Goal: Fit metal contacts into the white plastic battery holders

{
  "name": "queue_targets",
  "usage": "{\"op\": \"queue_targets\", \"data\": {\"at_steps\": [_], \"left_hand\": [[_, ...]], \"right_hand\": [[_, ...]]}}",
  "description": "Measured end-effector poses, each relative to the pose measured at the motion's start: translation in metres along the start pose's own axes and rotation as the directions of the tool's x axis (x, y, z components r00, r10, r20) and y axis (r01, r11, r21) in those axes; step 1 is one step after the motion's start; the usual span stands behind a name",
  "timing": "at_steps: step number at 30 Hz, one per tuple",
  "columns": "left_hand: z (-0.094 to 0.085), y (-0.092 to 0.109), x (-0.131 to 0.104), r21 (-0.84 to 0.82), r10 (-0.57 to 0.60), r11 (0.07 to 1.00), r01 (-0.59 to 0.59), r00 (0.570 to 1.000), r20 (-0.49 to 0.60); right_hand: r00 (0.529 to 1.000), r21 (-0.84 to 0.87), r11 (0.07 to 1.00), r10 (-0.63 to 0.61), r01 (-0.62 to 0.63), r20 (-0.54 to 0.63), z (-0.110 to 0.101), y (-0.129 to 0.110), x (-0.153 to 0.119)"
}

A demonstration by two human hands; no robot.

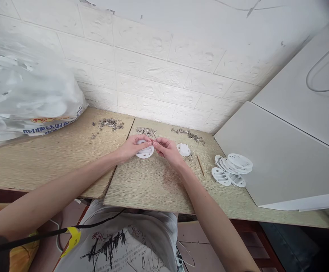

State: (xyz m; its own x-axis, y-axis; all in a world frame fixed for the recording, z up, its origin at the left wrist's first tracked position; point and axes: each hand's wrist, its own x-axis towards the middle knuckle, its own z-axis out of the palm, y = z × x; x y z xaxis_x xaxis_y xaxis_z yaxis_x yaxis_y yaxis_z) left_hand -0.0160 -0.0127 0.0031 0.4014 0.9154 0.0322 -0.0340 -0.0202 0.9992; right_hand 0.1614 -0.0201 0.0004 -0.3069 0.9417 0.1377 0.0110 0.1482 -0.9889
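My left hand (133,147) is closed on the edge of a round white plastic part (145,154) with slots and raised ridges, tilted up off the table. Close against it, my right hand (166,149) pinches a thin dark metal rod (154,134) that points up and to the left. The fingertips of both hands meet at the part's right edge, and whatever small piece lies between them is hidden. Just right of my right hand rests another round white part (184,149) with a raised block. Several thin metal pieces (188,156) lie beside it.
Small metal bits form piles along the back: left pile (110,123), middle pile (144,131), right pile (191,135). A wooden stick (200,166) lies right, near stacked round white parts (232,168). A full plastic bag (31,87) stands left; a white panel (289,158) bounds the right.
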Motion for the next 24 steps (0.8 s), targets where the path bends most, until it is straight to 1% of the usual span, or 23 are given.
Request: {"op": "queue_targets", "data": {"at_steps": [3, 9, 12, 24], "left_hand": [[-0.0003, -0.0003, 0.0003, 0.0, 0.021, 1.0, -0.021, 1.0, 0.023], [-0.0007, -0.0015, 0.0009, 0.019, 0.056, 0.998, -0.056, 0.998, 0.02], [-0.0011, -0.0021, 0.001, 0.036, 0.065, 0.997, -0.066, 0.998, 0.028], [-0.0021, -0.0024, 0.0014, 0.045, 0.055, 0.997, -0.056, 0.998, 0.044]], "right_hand": [[1.0, -0.004, 1.0, -0.005, 0.005, -0.003, 0.0005, 0.0011, 0.0], [0.999, 0.011, 1.0, 0.03, -0.03, -0.013, 0.0029, -0.001, -0.001], [1.0, 0.006, 1.0, 0.02, -0.02, -0.002, 0.0026, -0.0011, -0.0009], [1.0, -0.007, 1.0, 0.024, -0.024, -0.002, 0.0009, 0.0021, 0.0]]}}
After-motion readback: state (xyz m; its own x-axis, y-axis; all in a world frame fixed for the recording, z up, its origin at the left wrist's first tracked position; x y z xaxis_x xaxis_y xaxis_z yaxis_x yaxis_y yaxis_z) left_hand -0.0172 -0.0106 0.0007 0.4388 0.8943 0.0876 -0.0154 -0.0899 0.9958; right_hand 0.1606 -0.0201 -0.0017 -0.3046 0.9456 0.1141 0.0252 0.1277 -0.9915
